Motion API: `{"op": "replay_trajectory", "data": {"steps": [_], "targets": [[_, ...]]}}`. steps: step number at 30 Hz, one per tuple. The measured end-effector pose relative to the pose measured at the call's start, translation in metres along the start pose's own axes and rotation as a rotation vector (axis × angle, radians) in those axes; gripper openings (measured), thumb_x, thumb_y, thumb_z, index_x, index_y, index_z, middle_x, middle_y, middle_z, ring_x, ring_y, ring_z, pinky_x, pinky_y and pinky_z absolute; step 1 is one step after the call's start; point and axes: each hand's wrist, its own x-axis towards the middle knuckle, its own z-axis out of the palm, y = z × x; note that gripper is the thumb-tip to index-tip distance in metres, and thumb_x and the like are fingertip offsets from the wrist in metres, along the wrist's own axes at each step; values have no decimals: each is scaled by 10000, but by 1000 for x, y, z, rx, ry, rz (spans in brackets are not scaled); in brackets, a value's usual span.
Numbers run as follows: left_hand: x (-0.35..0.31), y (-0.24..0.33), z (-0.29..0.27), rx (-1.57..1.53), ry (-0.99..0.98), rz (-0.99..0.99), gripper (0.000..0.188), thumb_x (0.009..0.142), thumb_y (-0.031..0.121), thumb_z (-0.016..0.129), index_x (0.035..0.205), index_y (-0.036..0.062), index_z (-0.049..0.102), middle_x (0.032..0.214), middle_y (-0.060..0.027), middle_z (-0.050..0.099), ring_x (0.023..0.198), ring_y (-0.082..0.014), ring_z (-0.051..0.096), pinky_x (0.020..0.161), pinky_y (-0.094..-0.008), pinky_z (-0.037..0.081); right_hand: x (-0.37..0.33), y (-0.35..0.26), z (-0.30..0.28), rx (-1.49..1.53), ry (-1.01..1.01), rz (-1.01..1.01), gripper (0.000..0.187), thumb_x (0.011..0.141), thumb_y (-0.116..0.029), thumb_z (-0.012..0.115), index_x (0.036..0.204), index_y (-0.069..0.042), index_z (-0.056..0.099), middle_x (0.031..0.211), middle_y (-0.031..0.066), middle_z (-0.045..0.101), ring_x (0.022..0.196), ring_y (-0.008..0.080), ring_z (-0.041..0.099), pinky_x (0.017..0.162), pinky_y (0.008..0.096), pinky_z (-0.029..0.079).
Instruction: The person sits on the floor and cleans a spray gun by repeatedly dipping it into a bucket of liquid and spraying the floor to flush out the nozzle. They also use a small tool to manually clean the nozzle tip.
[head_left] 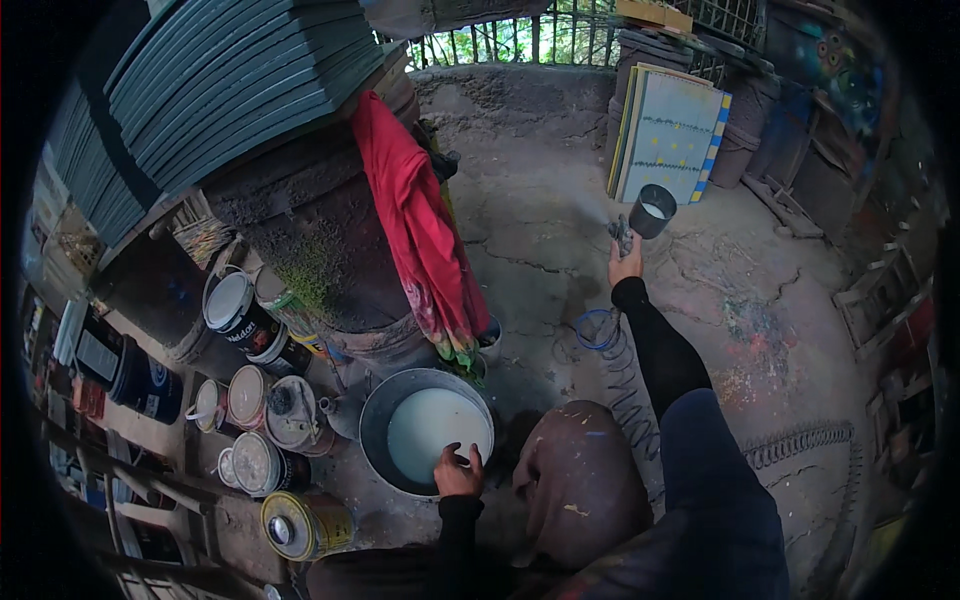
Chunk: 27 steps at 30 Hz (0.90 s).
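Observation:
My right hand (pixel 626 262) is stretched out ahead and wrapped round a spray gun (pixel 621 232). A dark cup (pixel 653 215) with pale liquid in it sits at the gun's upper right. A faint mist shows to the left of the gun. My left hand (pixel 459 471) is at the near rim of a round metal tub (pixel 375 447), over whitish liquid (pixel 430 425). Its fingers are bent and apart, with nothing seen in them; I cannot tell whether it touches the rim or the liquid.
A coiled hose (pixel 622 375) trails beneath my right arm. Paint cans (pixel 268 462) crowd the left, near a yellow tin (pixel 305 525). A red cloth (pixel 415 210) hangs from a large drum (pixel 300 250) under stacked grey sheets (pixel 240 90). Painted panels (pixel 670 135) lean at the back.

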Motion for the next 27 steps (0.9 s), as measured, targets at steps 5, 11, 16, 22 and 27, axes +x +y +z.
{"op": "replay_trajectory", "data": {"steps": [5, 11, 16, 22, 27], "targets": [[-1, 0, -2, 2, 19, -16, 324, 783, 267, 628, 915, -24, 577, 654, -167, 618, 621, -346, 605, 627, -422, 478, 7, -1, -22, -90, 19, -29, 417, 839, -132, 565, 1219, -112, 394, 982, 217, 592, 934, 375, 580, 777, 416, 446], [-1, -7, 3, -46, 35, -41, 316, 777, 265, 626, 919, -16, 595, 667, -156, 620, 649, -328, 609, 639, -410, 480, 21, 1, -48, -95, -148, -34, 474, 853, -113, 541, 1279, -122, 333, 889, 186, 581, 767, 241, 621, 487, 352, 514], [0, -12, 7, -325, 158, -67, 252, 779, 221, 625, 900, 0, 625, 687, -148, 628, 598, -257, 614, 598, -360, 490, -19, -98, -82, 238, -518, 132, 422, 866, -96, 529, 1249, -51, 357, 886, 68, 557, 710, 132, 576, 428, 285, 532], [-1, -1, -5, -1003, 1, -367, 278, 878, 217, 558, 1051, -2, 559, 876, -114, 609, 665, -160, 587, 571, -311, 541, -100, -189, -103, 522, -884, 245, 433, 880, -127, 537, 1268, -88, 349, 928, 71, 562, 738, 170, 591, 442, 327, 541], [-6, 38, -34, -1401, -123, -657, 370, 903, 328, 517, 1122, 30, 517, 920, -102, 589, 699, -157, 566, 575, -324, 540, -191, -225, -132, 561, -1141, 360, 360, 877, -120, 545, 1201, -81, 393, 961, 89, 572, 767, 163, 595, 446, 318, 547]]}}
